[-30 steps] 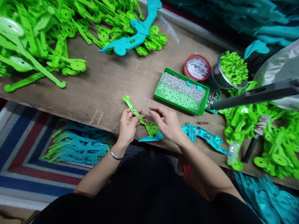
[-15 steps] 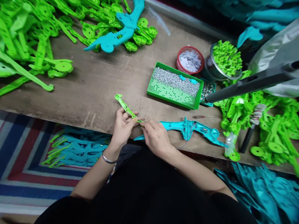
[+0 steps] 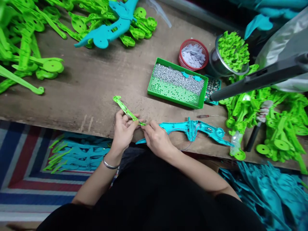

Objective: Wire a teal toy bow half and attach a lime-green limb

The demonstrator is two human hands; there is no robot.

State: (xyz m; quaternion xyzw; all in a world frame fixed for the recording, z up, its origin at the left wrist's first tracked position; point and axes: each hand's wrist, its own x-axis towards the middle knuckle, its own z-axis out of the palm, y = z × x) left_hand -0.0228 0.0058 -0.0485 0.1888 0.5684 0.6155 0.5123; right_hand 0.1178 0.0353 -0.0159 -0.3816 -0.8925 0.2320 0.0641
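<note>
Item: green plastic strip (image 3: 124,108), held just above the near edge of the worktop (image 3: 96,93). Left hand (image 3: 123,131) fingers closed round its middle; right hand (image 3: 156,139) fingers pinching its near end (teal toy shell (image 3: 192,130) just beside).

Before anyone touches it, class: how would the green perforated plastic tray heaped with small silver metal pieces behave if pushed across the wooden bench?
The green perforated plastic tray would probably slide flat: it looks low and wide. The small silver metal pieces fill only its far half, so it may feel lopsided, and a shove could shift them.
</note>
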